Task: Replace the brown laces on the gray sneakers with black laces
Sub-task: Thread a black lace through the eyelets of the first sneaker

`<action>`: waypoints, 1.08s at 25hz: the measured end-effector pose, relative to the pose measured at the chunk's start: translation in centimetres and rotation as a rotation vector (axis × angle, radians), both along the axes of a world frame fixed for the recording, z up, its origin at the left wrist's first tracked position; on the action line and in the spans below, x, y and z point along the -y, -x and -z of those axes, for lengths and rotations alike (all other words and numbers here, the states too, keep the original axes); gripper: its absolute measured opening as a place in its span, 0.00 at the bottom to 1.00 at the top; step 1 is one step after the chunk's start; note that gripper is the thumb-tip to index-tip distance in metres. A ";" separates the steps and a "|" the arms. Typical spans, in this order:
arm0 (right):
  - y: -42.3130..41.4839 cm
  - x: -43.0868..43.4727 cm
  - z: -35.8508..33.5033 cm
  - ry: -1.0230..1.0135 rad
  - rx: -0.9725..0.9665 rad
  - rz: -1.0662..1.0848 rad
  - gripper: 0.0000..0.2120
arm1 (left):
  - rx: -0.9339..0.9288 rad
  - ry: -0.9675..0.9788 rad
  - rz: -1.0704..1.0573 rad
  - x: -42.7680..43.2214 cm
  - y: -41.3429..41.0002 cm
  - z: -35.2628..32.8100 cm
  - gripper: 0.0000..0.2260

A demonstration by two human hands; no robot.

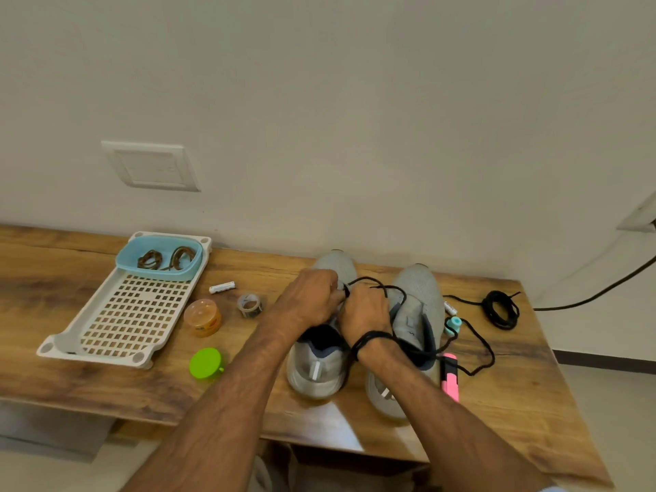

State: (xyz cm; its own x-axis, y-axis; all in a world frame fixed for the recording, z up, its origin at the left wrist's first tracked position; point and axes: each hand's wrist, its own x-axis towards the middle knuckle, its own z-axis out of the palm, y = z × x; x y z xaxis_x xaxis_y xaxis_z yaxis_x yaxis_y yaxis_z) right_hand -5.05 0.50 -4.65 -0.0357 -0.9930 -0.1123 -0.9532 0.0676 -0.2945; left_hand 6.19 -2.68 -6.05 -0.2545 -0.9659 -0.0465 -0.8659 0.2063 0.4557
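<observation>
The wooden tabletop (514, 403) carried two gray knit sneakers (419, 289), side by side, toes to the wall. Over the left shoe, the fingers of the left hand (312, 300) and right hand (365, 310) were curled, pinching one black lace (371, 338). A second black lace (500, 310) lay coiled to the right. Two brown laces (159, 259) sat in a blue tub (191, 271).

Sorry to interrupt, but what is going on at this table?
A person is swapping shoelaces at a wooden table. The left hand and right hand pinch a black lace over the gray sneaker on the left, with some looped round the right wrist. The brown laces already lie in the blue tub, and a second black lace lies coiled right of the other sneaker.
</observation>
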 end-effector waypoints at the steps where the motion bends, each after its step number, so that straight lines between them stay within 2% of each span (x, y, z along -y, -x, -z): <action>1: 0.0 0.3 -0.1 -0.004 -0.005 -0.006 0.10 | 0.007 0.026 -0.027 -0.2 -0.2 -0.1 0.07; 3: -0.1 0.5 0.0 -0.019 0.005 -0.012 0.11 | 0.124 0.042 -0.080 -0.4 0.0 0.0 0.05; 5: -0.1 0.3 0.4 -0.026 0.040 -0.022 0.12 | 0.286 0.055 -0.143 -0.3 0.9 -0.1 0.08; 7: -0.1 0.1 0.7 -0.026 0.068 -0.036 0.13 | 0.339 0.103 -0.226 -0.1 2.1 -0.2 0.04; 10: 0.1 0.2 0.8 -0.032 0.069 -0.060 0.12 | 0.361 0.140 -0.286 -0.1 2.7 -0.1 0.07; 14: 0.0 0.2 0.6 -0.020 0.046 -0.028 0.12 | 0.313 0.109 -0.149 0.0 2.6 -0.4 0.05; 17: -0.2 0.2 0.5 -0.019 0.060 0.027 0.12 | 0.201 0.031 -0.109 -0.1 2.0 -1.2 0.11; 19: 0.0 0.4 0.3 -0.013 0.072 0.055 0.12 | 0.074 0.004 -0.129 -0.6 1.1 -2.0 0.14; 21: -0.1 0.5 0.2 0.001 0.066 0.067 0.12 | -0.082 -0.010 -0.171 -1.6 -0.1 -3.7 0.10; 22: -0.1 0.5 0.1 0.012 0.065 0.073 0.11 | -0.217 -0.036 -0.204 -2.4 -0.8 -4.8 0.07; 24: -0.3 0.4 0.1 0.026 0.066 0.080 0.11 | -0.629 -0.105 -0.240 -4.4 -1.9 -7.5 0.04; 27: -0.2 0.5 0.2 0.057 0.006 0.057 0.11 | -1.344 0.000 -0.150 -6.9 -4.4 -11.0 0.05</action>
